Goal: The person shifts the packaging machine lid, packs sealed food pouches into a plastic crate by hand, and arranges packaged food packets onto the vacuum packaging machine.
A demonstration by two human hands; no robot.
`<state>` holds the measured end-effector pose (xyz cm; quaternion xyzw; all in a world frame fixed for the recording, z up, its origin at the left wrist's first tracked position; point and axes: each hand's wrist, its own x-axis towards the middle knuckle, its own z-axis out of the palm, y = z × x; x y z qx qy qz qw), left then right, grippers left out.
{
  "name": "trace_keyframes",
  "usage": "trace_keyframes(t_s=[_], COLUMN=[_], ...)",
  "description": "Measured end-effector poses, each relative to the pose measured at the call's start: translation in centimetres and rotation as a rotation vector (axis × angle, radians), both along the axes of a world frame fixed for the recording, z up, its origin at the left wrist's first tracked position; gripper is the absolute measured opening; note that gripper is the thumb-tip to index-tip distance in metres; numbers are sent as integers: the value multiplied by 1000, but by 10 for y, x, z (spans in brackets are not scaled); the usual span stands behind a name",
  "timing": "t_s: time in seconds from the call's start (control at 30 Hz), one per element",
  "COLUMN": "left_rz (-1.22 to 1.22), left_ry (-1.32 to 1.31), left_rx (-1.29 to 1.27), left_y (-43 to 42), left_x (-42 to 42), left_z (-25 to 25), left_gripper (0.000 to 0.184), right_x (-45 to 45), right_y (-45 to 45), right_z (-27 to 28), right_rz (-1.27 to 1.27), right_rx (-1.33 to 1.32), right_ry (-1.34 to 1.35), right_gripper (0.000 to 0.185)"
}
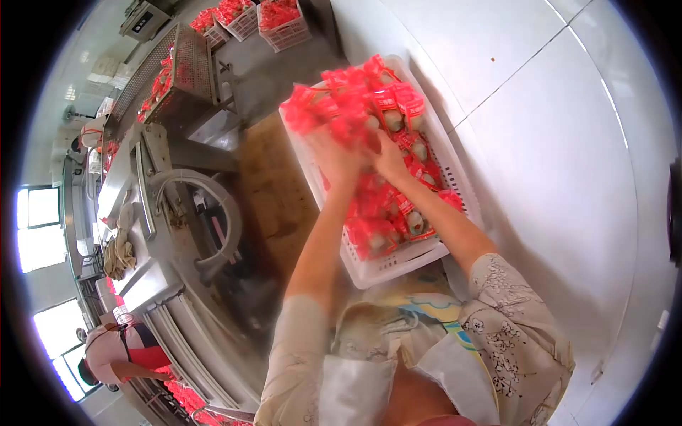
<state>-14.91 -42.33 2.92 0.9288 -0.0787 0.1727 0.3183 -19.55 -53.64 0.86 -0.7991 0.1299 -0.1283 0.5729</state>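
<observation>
Head view: the packets (pixel 395 118) are contained in a white crate (pixel 387 271), heaped around and beyond both hands. The left hand (pixel 337 157) is sunk among packets toward the crate's left side; the right hand (pixel 388 157) is placed just beside it, among packets. Whether a packet is gripped by either hand cannot be told, as the fingers are partly hidden and blurred. The packets are wrapped in clear, red-printed film, through which rounded, greyish contents are seen. Two hands and one crate are counted at the work; three further crates (pixel 288 37) are noted in the background. The packets are too overlapped to be counted.
</observation>
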Motion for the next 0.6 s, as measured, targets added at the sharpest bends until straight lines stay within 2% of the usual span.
trace_keyframes(t_s=[0.1,0.13,0.23,0.27,0.37,0.4,0.5,0.53,0.6], left_rz=[84,93,47,42,-248,-239,-147,-161,-227], left_ry=[138,147,55,35,-27,2,44,41,76], left_rx=[-197,-178,-81,-92,-176,-121,-206,-159,-60], left_y=[-8,-7,-1,0,7,5,0,0,1], left_x=[3,5,5,4,-11,-19,-13,-7,4], left_z=[16,14,4,-5,4,13,3,0,-2], left_gripper=[69,58,53,55,58,68,77,84,84], right_x=[-3,-5,-1,2,29,32,43,42,34], right_y=[-5,-9,-21,-19,-20,-18,-19,-19,-22], right_z=[-10,-6,12,21,29,34,28,28,20], right_rz=[62,32,-40,-77,-121,-76,130,104,59], right_rx=[-171,-90,-100,-112,-342,-321,14,-33,119], right_ry=[-77,-36,9,-34,-422,-348,-7,-17,5], right_gripper=[38,25,19,15,14,13,11,12,11])
